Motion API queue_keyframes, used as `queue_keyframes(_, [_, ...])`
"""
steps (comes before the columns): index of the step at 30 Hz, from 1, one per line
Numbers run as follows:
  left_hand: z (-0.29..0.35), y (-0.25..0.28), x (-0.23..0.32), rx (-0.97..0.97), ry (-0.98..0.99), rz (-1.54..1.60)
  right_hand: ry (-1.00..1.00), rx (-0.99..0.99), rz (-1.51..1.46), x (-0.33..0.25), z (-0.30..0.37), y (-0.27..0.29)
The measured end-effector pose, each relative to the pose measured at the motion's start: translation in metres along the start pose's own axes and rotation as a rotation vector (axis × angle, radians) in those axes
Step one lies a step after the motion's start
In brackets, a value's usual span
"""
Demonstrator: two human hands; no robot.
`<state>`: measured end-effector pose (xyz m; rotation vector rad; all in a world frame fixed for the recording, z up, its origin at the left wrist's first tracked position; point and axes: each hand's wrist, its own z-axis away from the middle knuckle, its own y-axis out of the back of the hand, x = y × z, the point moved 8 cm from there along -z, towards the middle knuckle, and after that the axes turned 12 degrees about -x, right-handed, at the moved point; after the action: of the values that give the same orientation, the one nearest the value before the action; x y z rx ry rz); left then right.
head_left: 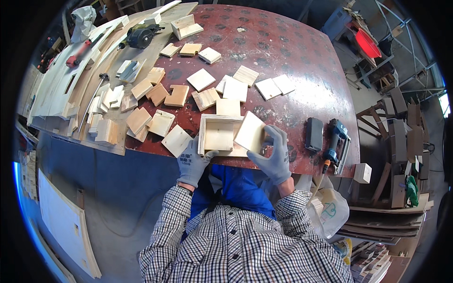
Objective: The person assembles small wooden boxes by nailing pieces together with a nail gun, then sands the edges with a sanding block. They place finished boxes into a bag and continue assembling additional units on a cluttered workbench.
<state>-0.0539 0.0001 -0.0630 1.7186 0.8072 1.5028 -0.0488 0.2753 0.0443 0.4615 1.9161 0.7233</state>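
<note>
At the front edge of the dark red table, a small open wooden box (220,135) made of boards lies before me. My left hand (193,162), in a grey glove, grips the box's left front corner, thumb in front. In my right hand (273,155), also gloved, a square pale wood board (250,132) is pinched by its right side. That board is tilted and stands at the box's right end; I cannot tell whether it touches there. Behind the box lies another flat wood piece (228,106).
A blue nail gun (334,141) with a hose and a dark block (314,134) lie on the right. Several loose wood blocks (160,123) are spread to the left and behind. Farther left are a circular-saw-like black tool (140,36) and a hammer (94,94) on plywood.
</note>
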Motion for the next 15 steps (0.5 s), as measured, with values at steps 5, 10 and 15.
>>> queue_keyframes(5, [-0.003,-0.007,-0.005,0.007,0.001,0.012,0.015,-0.228,0.127,-0.011,-0.014,-0.077])
queue_keyframes(10, [0.0,0.008,0.014,0.043,-0.041,0.02,-0.021,0.072,0.097,0.004,0.0,-0.092])
queue_keyframes(15, [-0.002,0.004,0.008,-0.002,-0.025,0.016,-0.196,-0.185,0.093,0.018,-0.005,-0.106])
